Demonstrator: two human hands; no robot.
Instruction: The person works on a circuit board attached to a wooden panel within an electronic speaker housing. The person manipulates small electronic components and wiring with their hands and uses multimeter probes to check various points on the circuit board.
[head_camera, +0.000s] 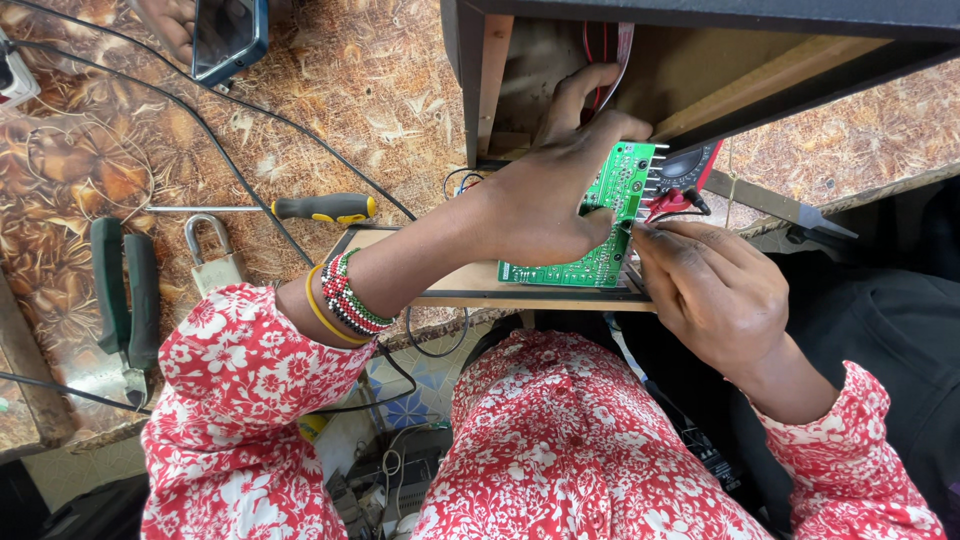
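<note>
at the near edge of the open wooden cabinet (560, 60), the green circuit board (610, 215) stands tilted, long axis running near to far. left hand (545, 200) grips its left side, fingers curled over; right hand (715, 290), just right, pinches a red probe (668, 203) at the board's right edge.

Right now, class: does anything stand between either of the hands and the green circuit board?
Nothing visible does. The left hand already grips the green circuit board, and the right hand touches its right edge beside the red clip.
</note>
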